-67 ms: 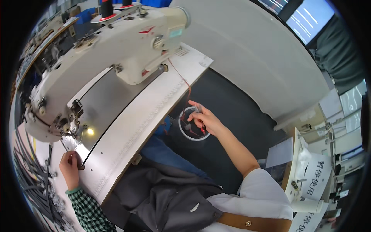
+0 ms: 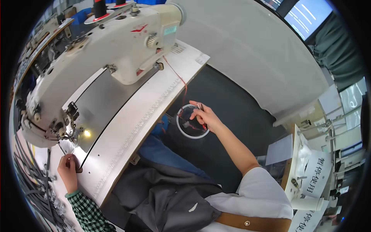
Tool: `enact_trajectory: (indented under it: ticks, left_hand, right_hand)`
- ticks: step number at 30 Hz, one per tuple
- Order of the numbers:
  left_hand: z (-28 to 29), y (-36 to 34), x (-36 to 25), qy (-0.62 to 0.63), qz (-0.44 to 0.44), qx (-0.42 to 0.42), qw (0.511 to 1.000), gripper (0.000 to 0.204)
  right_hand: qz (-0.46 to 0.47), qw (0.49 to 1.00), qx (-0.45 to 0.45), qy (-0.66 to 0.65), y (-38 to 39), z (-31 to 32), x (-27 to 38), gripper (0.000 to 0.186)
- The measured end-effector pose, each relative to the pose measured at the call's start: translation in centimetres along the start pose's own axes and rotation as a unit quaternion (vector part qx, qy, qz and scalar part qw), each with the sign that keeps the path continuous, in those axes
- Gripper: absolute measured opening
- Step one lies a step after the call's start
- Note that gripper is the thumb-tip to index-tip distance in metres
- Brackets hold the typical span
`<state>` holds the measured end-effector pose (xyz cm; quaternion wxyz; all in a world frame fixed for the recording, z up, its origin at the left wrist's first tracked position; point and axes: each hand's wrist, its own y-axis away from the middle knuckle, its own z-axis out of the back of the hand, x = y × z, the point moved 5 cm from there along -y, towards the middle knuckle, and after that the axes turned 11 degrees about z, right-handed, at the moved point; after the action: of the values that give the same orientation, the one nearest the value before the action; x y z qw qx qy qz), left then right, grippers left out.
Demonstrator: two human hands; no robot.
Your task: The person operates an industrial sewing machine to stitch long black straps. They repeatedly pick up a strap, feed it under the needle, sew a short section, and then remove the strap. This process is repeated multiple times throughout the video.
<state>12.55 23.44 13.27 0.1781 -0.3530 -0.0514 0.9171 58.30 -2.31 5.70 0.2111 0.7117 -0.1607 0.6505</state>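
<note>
My left hand (image 2: 68, 170) is at the near end of a cream sewing machine (image 2: 116, 42), just below its lit needle area. Its thumb and fingertips are pressed together; whatever they pinch is too small to make out. Over a round bin with a white rim (image 2: 192, 137), off the table's edge, my right hand (image 2: 205, 116) curls around a small red-and-silver tool (image 2: 204, 126), perhaps thread snips. Its index finger points outward. A reddish thread strand (image 2: 184, 88) hangs from the machine table down toward the bin, beside that hand.
The white machine table (image 2: 127, 127) runs diagonally, its edge above my lap. Black cables (image 2: 33, 181) crowd the left side. Thread cones (image 2: 99, 9) stand on top of the machine. A grey-white curtain (image 2: 239, 58) hangs behind the bin. At the right is a shelf (image 2: 291, 166) with papers.
The whole view has shifted slightly, so the machine appears a little further left. My right hand and the tool have turned slightly; the left hand keeps its pinch.
</note>
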Motion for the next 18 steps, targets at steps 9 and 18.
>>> enact_trajectory:
  ticks: [9,18]
  left_hand:
    - [-0.2,-0.3,0.7,0.0,0.02,0.007,1.0,0.01]
    - [-0.2,-0.3,1.2,0.002,0.041,0.016,0.999,0.01]
  right_hand:
    - [-0.053,0.991,-0.09,0.084,0.1,4.1,-6.3,0.032]
    - [-0.077,0.992,-0.085,0.051,-0.2,4.4,-8.8,0.044]
